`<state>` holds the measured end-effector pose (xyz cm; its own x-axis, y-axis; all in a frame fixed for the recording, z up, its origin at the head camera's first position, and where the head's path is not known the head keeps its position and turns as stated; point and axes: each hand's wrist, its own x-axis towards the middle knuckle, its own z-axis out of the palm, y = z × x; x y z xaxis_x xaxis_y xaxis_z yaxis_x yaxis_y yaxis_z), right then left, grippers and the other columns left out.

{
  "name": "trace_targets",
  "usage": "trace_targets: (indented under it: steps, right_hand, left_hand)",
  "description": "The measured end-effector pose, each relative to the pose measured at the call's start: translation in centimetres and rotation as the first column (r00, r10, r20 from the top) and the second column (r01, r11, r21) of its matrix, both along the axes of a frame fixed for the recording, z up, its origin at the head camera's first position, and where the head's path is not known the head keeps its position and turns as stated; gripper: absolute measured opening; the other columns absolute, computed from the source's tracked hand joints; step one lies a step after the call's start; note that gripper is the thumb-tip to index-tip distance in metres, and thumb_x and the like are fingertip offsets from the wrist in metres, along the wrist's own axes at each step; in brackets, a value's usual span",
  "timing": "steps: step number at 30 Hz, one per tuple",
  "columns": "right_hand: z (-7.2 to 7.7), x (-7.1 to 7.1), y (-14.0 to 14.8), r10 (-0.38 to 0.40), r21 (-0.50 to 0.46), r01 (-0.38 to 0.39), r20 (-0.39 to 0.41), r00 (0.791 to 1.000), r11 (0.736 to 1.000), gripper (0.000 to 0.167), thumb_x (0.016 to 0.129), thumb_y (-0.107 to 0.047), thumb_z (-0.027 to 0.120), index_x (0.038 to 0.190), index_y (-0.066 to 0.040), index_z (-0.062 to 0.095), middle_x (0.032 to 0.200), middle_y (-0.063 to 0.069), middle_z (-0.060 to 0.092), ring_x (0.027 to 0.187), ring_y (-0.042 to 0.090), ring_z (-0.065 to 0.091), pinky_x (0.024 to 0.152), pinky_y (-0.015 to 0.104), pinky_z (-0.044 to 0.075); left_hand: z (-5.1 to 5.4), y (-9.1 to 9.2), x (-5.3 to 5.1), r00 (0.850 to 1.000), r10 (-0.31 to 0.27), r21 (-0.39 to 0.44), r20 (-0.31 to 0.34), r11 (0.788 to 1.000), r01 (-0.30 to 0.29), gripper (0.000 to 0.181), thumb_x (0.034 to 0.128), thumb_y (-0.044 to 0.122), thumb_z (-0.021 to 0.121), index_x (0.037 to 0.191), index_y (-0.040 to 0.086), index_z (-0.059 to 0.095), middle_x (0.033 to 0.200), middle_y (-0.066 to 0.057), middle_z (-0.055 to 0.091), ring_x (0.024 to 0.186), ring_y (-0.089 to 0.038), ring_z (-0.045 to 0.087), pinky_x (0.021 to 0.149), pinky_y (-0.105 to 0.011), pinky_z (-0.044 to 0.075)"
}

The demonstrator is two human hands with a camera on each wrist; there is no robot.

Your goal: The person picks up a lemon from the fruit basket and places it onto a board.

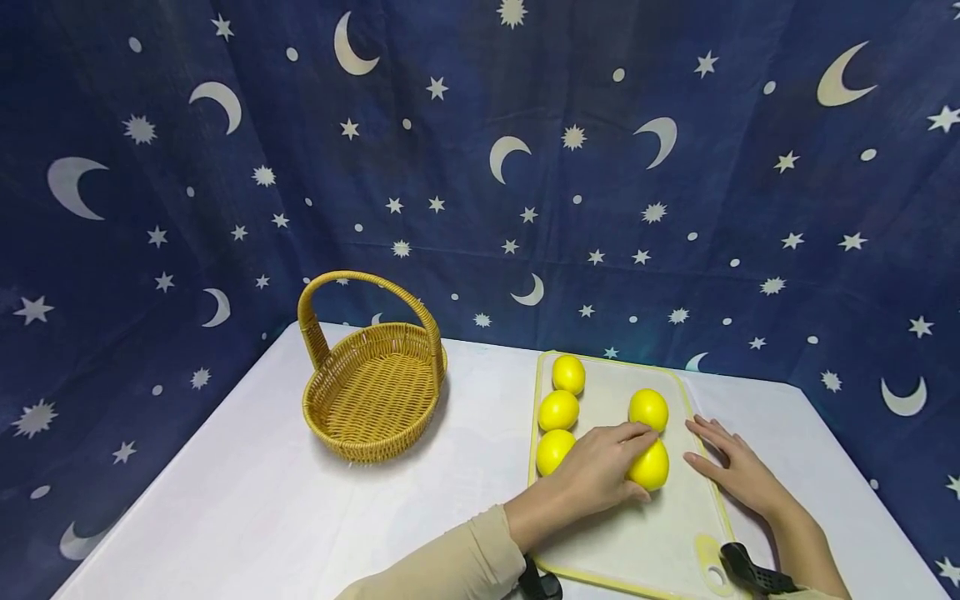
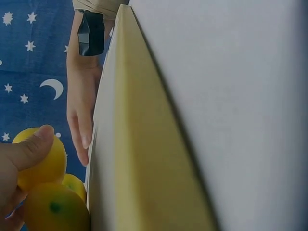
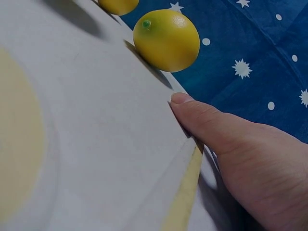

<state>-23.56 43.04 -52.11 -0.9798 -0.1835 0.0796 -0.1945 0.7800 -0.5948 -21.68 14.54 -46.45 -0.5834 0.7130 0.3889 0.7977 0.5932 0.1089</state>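
Observation:
My left hand (image 1: 592, 471) grips a yellow lemon (image 1: 649, 467) between thumb and fingers, over the white cutting board (image 1: 675, 521). In the left wrist view a gap shows between this lemon (image 2: 45, 166) and the board. Just beyond it lies a second lemon (image 1: 648, 409). Along the board's left side runs a column of lemons: a far one (image 1: 568, 374), a middle one (image 1: 558, 410) and a near one (image 1: 555, 450), partly behind my left hand. My right hand (image 1: 738, 475) rests at the board's right edge, fingers extended, holding nothing.
A round wicker basket (image 1: 318, 421) with a tall arched handle stands on the white table (image 1: 247, 492), left of the board. Behind the table hangs a dark blue cloth (image 1: 450, 167) with moons and stars. The board has a yellow rim and a handle hole at its near right corner.

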Motion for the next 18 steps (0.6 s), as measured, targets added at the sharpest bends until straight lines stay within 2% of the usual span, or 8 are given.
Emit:
trace_targets:
  steps: [5, 12, 18]
  right_hand:
    - [0.04, -0.04, 0.01, -0.005, 0.008, 0.005, 0.002, 1.0, 1.0, 0.069, 0.091, -0.04, 0.061, 0.144, -0.004, 0.037, 0.151, 0.03, 0.024, 0.141, 0.051, 0.008, 0.113, 0.062, -0.008]
    - [0.15, 0.1, 0.02, 0.002, -0.003, -0.002, -0.011, 1.0, 1.0, 0.067, 0.091, -0.038, 0.061, 0.144, -0.003, 0.038, 0.15, 0.03, 0.025, 0.14, 0.052, 0.009, 0.113, 0.062, -0.008]
    - [0.21, 0.04, -0.14, 0.002, -0.012, -0.002, -0.001, 1.0, 1.0, 0.068, 0.091, -0.038, 0.061, 0.144, -0.003, 0.038, 0.151, 0.03, 0.024, 0.14, 0.052, 0.009, 0.113, 0.062, -0.009]
  left_hand:
    - [-0.13, 0.17, 0.05, 1.0, 0.01, -0.021, -0.02, 1.0, -0.01, 0.081, 0.0729, 0.053, 0.075, 0.14, 0.017, 0.047, 0.139, 0.008, 0.052, 0.123, -0.004, 0.052, 0.106, -0.019, 0.037]
    - [-0.45, 0.51, 0.38, 0.999, 0.049, -0.068, 0.006, 0.997, -0.048, 0.08, 0.0739, 0.055, 0.073, 0.14, 0.02, 0.046, 0.141, 0.011, 0.049, 0.129, 0.001, 0.044, 0.111, -0.023, 0.033]
    - [-0.75, 0.5, 0.51, 0.999, 0.038, -0.09, -0.02, 0.995, -0.039, 0.076, 0.074, 0.057, 0.072, 0.137, 0.021, 0.049, 0.14, 0.011, 0.05, 0.129, 0.002, 0.044, 0.11, -0.024, 0.034]
